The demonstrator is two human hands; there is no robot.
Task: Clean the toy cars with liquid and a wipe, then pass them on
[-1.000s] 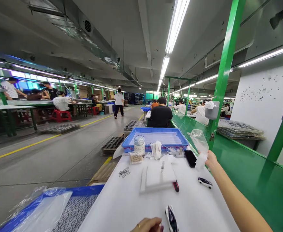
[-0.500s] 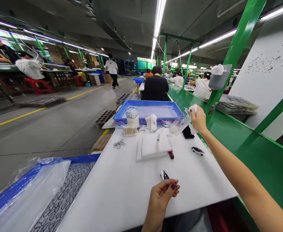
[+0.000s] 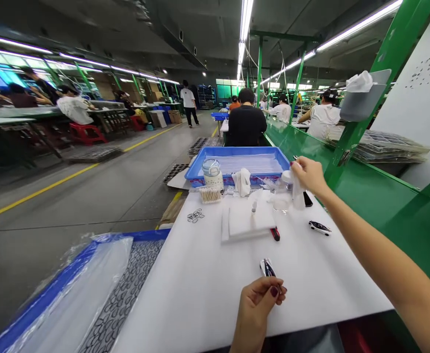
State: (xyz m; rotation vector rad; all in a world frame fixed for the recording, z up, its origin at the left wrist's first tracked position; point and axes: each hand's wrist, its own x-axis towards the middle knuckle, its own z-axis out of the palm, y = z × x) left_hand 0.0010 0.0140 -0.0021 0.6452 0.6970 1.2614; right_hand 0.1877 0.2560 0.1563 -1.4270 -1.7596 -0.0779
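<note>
— Two hands over the white table (image 3: 185,294); what has each got?

— Right hand (image 3: 309,175) is stretched far out, fingers closed on a clear plastic bottle (image 3: 284,195) with a white cap, along with something white I cannot make out. The bottle stands at the table's far end, just in front of the blue tray (image 3: 237,164).

— And the left?

— Left hand (image 3: 258,304) sits at the near edge, fingertips pinched together. Whether anything is between them, I cannot tell. A small toy car (image 3: 267,267) lies just beyond it, close to the fingertips.

— What crowds the bottle?

— A black phone (image 3: 307,199) lies just beside it, partly hidden by the hand. To the bottle's left, a folded white cloth pad (image 3: 250,223) with a red marker (image 3: 274,234) at its corner. Farther left, a capped jar (image 3: 212,172), a bundle of cotton swabs (image 3: 210,195) and a bunched white rag (image 3: 243,181).

— Anything else?

— A second toy car (image 3: 320,227) lies near the right forearm, and a person in a black shirt (image 3: 246,125) sits beyond the tray.
</note>
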